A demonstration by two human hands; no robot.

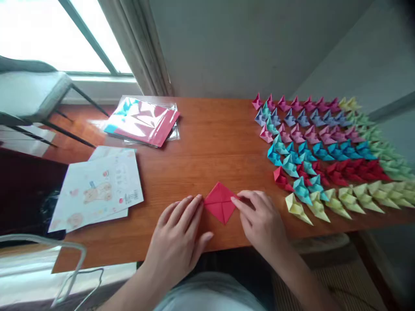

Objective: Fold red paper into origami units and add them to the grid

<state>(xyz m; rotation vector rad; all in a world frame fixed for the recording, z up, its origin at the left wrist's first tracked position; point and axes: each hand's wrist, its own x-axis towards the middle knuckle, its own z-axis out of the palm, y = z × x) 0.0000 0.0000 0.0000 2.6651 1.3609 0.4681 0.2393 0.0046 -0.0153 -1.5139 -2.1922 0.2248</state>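
Note:
A red folded paper square (pixel 221 209) lies on the table near its front edge, turned like a diamond, with crease lines crossing at its middle. My left hand (pixel 181 229) rests flat on the wood, fingers stretched out, the fingertips at the square's left corner. At the right corner, my right hand (pixel 261 218) has its thumb and fingers closed on the paper's edge.
Rows of small folded paper figures (pixel 311 134) in several colours fill the table's right side. A shiny plastic packet of coloured paper (pixel 145 123) lies at the back left, and printed sheets (pixel 106 190) with a bear drawing lie at the left edge. A chair (pixel 35 93) stands beyond.

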